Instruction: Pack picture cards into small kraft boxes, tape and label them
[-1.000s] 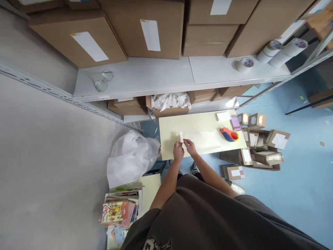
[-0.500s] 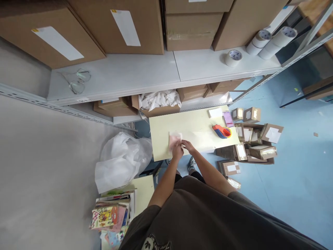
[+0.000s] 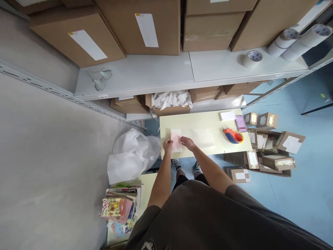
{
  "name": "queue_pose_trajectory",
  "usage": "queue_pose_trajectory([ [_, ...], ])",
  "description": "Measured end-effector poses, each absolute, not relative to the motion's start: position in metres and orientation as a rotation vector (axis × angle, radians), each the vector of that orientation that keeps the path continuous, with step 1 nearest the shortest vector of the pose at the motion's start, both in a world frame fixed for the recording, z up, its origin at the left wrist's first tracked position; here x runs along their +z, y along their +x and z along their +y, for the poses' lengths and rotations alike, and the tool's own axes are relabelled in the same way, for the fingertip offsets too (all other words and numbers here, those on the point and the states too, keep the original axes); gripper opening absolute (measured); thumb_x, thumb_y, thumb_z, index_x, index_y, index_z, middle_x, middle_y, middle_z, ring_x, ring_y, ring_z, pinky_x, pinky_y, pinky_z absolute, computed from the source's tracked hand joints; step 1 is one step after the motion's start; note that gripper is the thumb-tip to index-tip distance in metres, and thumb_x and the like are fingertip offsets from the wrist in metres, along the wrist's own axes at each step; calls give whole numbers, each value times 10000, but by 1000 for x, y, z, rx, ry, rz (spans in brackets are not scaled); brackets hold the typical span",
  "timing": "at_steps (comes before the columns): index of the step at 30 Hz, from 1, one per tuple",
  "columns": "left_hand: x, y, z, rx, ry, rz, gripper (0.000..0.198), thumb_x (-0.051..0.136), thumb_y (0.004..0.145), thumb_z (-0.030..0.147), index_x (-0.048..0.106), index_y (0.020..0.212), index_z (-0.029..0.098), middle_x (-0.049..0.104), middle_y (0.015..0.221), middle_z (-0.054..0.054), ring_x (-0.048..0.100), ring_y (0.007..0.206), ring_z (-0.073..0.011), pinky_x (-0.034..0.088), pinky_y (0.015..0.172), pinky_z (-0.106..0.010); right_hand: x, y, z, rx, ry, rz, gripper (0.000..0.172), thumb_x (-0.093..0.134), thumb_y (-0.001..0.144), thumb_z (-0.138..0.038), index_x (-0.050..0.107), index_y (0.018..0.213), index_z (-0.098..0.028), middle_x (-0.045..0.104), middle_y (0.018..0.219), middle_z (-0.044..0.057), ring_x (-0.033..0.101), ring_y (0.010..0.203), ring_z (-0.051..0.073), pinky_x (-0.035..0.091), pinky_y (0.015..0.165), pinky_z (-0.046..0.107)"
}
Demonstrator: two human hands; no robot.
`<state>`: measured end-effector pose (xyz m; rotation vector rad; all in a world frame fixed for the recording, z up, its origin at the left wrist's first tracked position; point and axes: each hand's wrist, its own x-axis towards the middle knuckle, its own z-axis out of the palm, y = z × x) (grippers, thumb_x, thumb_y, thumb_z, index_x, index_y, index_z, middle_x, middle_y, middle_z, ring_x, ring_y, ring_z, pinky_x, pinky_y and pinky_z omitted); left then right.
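I see the left hand (image 3: pixel 168 145) pinching the left edge of a pinkish-white packet (image 3: pixel 176 141) near the table's (image 3: pixel 194 121) left end; the right hand (image 3: pixel 187 142) meets its right edge, though I can't tell whether it grips. Rightward, the tabletop runs past a pale sheet (image 3: pixel 204 138) to the tape dispenser (image 3: pixel 231 135). I can't read the white labels (image 3: pixel 147 30) on the shelved cartons (image 3: pixel 167 24).

Left hand (image 3: pixel 168 145) and right hand (image 3: pixel 188 143) hold a pinkish packet (image 3: pixel 176 139) over a table (image 3: pixel 197 122).
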<state>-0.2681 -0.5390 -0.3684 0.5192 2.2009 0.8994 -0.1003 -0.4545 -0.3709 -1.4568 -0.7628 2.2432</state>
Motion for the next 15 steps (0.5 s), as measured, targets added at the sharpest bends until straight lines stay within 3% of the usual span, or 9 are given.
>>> queue_pose_trajectory([
  [6, -346, -209, -519, 835, 954, 2000, 360, 599, 992, 309, 778, 1283, 200, 777, 1277, -125, 744, 1080, -232, 563, 1000, -330, -359, -66, -455, 1828, -1578, -775, 509, 717, 813, -571, 786, 1205, -254, 714, 1438, 128, 633, 1374, 321, 515, 1114, 472],
  [11, -353, -148, -508, 458, 1330, 1816, 255, 625, 945, 192, 833, 1093, 175, 620, 1561, -142, 548, 1445, -323, 344, 1277, -462, -355, -7, -476, 1700, -1616, -835, 537, 741, 790, -563, 795, 1235, -268, 698, 1475, 105, 582, 1427, 327, 519, 1110, 458],
  [13, -357, -142, -506, 441, 1329, 1834, 263, 629, 920, 158, 830, 1090, 169, 610, 1570, -150, 522, 1469, -329, 294, 1303, -484, -355, 2, -481, 1737, -1644, -840, 545, 768, 766, -549, 796, 1241, -284, 691, 1489, 88, 571, 1436, 326, 514, 1113, 456],
  [15, -359, -147, -506, 541, 1257, 1848, 307, 615, 910, 140, 816, 1140, 176, 680, 1474, -153, 584, 1401, -302, 356, 1266, -454, -357, 0, -481, 1807, -1653, -859, 560, 786, 751, -538, 792, 1250, -283, 685, 1498, 88, 584, 1418, 331, 511, 1110, 457],
])
